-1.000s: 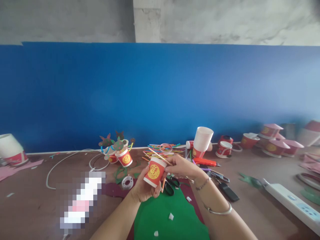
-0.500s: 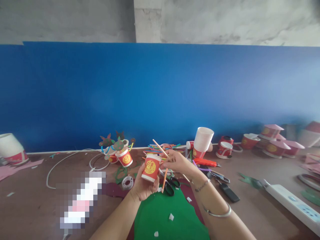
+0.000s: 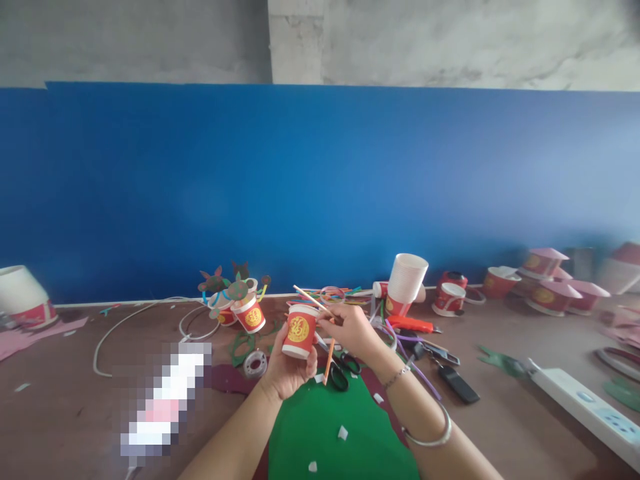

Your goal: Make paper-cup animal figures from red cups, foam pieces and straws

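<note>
A red paper cup [image 3: 300, 333] with a gold emblem stands nearly upright in my left hand [image 3: 285, 373], whose fingers wrap round its side and base. My right hand [image 3: 345, 327] pinches a thin pale stick [image 3: 310, 298] just right of the cup's rim. The stick's far end points up and left, above the cup's mouth. Below my right hand lie black-handled scissors [image 3: 340, 379] and an orange strip [image 3: 329, 363]. Green sheet material [image 3: 340, 407] with small white scraps spreads under both forearms.
Decorated paper cups [image 3: 249, 315] and a tape roll [image 3: 255, 364] stand to the left. Behind my hands are colourful strips [image 3: 350, 292] and a tall cup stack [image 3: 407, 280]. A red-orange cutter [image 3: 411, 325], a black key fob [image 3: 457, 385] and a power strip [image 3: 585, 407] lie rightward.
My right hand has turned and shifted slightly, and the stick's tip has moved left and down over the cup. The cup has moved slightly left and up.
</note>
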Demonstrator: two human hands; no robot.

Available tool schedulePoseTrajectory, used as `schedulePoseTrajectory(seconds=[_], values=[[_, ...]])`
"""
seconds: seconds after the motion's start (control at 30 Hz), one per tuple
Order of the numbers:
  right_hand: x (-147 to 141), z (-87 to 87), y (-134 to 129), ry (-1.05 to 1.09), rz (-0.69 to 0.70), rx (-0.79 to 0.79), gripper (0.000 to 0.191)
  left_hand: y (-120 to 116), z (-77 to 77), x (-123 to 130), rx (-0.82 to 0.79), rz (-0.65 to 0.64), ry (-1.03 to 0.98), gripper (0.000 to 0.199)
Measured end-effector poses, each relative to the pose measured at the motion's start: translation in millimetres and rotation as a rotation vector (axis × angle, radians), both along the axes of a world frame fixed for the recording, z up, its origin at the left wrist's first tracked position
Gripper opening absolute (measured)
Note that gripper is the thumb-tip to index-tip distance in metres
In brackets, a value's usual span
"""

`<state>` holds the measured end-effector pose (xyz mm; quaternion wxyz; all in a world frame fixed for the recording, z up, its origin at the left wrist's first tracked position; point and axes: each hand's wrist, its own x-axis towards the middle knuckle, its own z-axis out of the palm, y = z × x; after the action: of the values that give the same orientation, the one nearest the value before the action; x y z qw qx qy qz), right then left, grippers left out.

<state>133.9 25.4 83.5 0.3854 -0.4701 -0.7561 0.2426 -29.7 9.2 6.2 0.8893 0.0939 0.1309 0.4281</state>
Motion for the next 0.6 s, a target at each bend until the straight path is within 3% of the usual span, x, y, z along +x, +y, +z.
schedulePoseTrajectory(seconds=[0.4, 0.6], values=[[-4.9, -3.7, 0.2, 0.017, 0.015, 0.017, 0.011, -2.9, 5.4, 1.4, -0.048, 0.024, 0.034, 0.044], [-12.9, -8.1, -1.9, 0.012, -0.063, 0.067, 0.010, -3.7, 7.0, 1.3, -0.054, 0.046, 0.038, 0.042]])
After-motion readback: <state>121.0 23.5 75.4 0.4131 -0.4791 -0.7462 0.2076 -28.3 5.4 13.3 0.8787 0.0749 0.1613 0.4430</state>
